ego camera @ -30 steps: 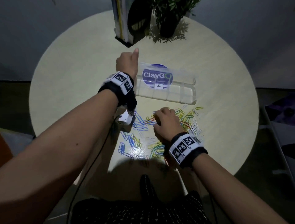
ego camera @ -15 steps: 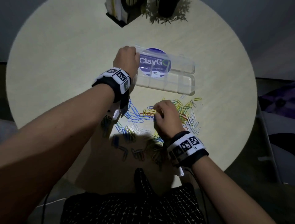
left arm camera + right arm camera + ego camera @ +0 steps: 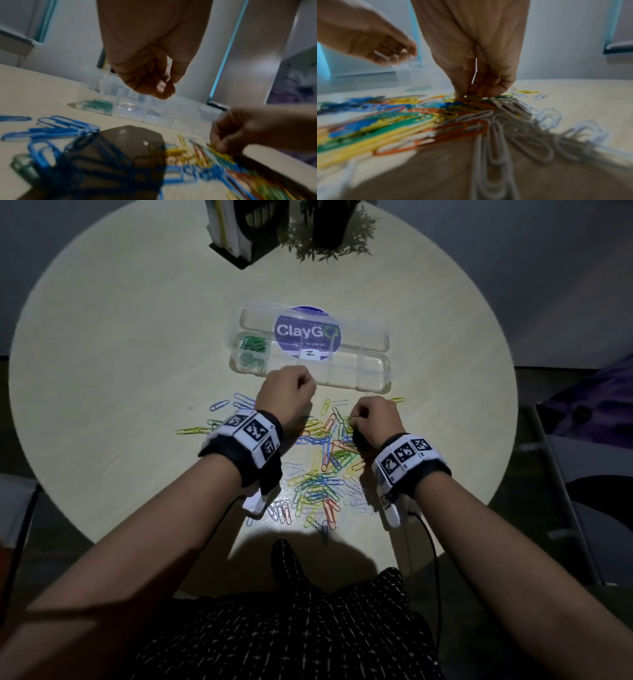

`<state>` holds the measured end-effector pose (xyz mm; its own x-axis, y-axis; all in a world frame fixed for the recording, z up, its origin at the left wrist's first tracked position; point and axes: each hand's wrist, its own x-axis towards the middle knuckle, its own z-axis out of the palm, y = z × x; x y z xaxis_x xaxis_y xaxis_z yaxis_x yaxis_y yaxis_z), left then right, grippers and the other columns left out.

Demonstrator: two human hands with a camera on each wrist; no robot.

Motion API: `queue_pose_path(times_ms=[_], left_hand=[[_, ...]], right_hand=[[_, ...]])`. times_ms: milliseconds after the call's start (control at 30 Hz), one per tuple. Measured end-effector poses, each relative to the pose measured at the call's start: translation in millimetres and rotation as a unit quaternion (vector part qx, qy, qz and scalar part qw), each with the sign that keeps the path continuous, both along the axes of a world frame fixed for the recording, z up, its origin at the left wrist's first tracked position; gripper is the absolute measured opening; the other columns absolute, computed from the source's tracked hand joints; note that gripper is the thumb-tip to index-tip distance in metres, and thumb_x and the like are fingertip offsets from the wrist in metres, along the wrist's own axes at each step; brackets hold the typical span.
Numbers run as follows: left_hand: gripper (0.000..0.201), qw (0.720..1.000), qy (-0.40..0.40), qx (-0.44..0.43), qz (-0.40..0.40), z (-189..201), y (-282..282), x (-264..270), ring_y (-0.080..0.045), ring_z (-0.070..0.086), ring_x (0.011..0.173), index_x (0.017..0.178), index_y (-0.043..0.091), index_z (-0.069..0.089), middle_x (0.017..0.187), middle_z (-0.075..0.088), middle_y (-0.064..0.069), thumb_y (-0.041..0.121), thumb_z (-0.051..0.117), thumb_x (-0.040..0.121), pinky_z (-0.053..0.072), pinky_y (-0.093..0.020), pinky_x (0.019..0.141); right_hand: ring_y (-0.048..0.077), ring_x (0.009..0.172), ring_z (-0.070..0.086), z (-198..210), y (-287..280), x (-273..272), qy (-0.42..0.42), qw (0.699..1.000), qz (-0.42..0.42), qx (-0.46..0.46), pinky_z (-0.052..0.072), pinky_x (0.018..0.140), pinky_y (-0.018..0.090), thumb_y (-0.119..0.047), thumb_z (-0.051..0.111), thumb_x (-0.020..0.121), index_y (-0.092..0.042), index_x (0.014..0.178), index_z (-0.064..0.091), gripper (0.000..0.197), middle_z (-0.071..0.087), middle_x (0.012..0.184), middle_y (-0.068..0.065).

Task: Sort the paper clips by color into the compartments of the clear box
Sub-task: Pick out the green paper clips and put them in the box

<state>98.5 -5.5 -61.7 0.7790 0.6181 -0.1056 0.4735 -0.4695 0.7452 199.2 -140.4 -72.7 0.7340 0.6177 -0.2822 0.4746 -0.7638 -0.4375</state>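
The clear box [image 3: 383, 371] lies open across the middle of the round table, its lid folded back. Green clips [image 3: 253, 347] fill its leftmost compartment [image 3: 97, 105]; the compartments to the right look bare. A mixed pile of paper clips [image 3: 322, 467] spreads between the box and me. My left hand [image 3: 294, 386] hovers just in front of the box with its fingers curled [image 3: 154, 88], and I see no clip in it. My right hand [image 3: 356, 422] points down into the pile, its fingertips [image 3: 471, 93] pinching a yellowish clip.
The lid carries a purple ClayGo sticker [image 3: 306, 332]. A black book holder [image 3: 239, 234] and a potted plant [image 3: 329, 227] stand at the table's far edge. Blue clips [image 3: 60, 125] lie left of the pile, white ones [image 3: 505, 128] right. A chair [image 3: 582, 474] stands right.
My left hand has drawn back from the box's left end to just in front of it, uncovering green clips there. My right hand stays down in the pile.
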Motion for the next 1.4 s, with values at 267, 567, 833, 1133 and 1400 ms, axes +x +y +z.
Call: queue_pose_path(times_ms=[267, 567, 833, 1133, 1400], left_hand=[[0.022, 0.959, 0.169, 0.141, -0.180, -7.6, -32.0, 36.1, -0.029, 0.055, 0.110, 0.112, 0.018, 0.064, 0.120, 0.052, -0.008, 0.018, 0.048, 0.097, 0.042, -0.033, 0.078], [0.021, 0.916, 0.221, 0.235, -0.239, -5.6, -34.6, 43.2, -0.029, 0.052, 0.109, 0.104, 0.010, 0.063, 0.115, 0.051, -0.008, 0.005, 0.047, 0.092, 0.033, -0.030, 0.067], [0.021, 0.918, 0.273, 0.221, -0.182, -14.3, -45.6, 29.6, -0.030, 0.054, 0.111, 0.110, 0.007, 0.058, 0.122, 0.046, -0.010, 0.010, 0.053, 0.090, 0.037, -0.033, 0.068], [0.029, 0.991, 0.133, 0.017, 0.017, -12.7, -50.8, 14.4, -0.034, 0.055, 0.107, 0.067, 0.020, 0.038, 0.112, 0.060, -0.019, 0.005, 0.043, 0.092, 0.043, -0.036, 0.087], [0.025, 0.991, 0.097, -0.033, 0.087, -12.4, -48.5, -14.0, -0.029, 0.059, 0.104, 0.074, 0.016, 0.051, 0.106, 0.067, -0.017, -0.002, 0.046, 0.090, 0.034, -0.021, 0.069]], right_hand=[[0.019, 0.079, 0.055, 7.7, -25.7, 13.3, 0.068, 0.988, -0.111, 0.086, 0.047, 0.075, 0.029, -0.003, 0.070, 0.076, -0.001, 0.074, 0.065, 0.006, 0.059, 0.073, 0.009], [0.030, 0.101, 0.061, 5.4, -56.1, 29.8, 0.081, 0.987, -0.106, 0.089, 0.047, 0.088, 0.029, -0.002, 0.055, 0.082, 0.000, 0.088, 0.071, 0.017, 0.071, 0.096, 0.018], [0.033, 0.097, 0.062, 4.3, -49.4, 34.3, 0.089, 0.986, -0.081, 0.116, 0.051, 0.088, 0.034, -0.001, 0.054, 0.080, -0.008, 0.077, 0.067, 0.015, 0.070, 0.085, 0.016], [0.034, 0.105, 0.060, 2.4, -31.0, 36.3, -0.023, 0.997, 0.073, -0.017, 0.048, 0.089, 0.036, -0.007, 0.053, 0.089, -0.005, 0.103, 0.068, 0.021, 0.067, 0.110, 0.018], [0.034, 0.100, 0.060, 3.6, -27.3, 34.1, -0.033, 0.995, 0.090, -0.026, 0.050, 0.084, 0.038, -0.003, 0.052, 0.087, 0.001, 0.090, 0.066, 0.015, 0.064, 0.106, 0.019]])
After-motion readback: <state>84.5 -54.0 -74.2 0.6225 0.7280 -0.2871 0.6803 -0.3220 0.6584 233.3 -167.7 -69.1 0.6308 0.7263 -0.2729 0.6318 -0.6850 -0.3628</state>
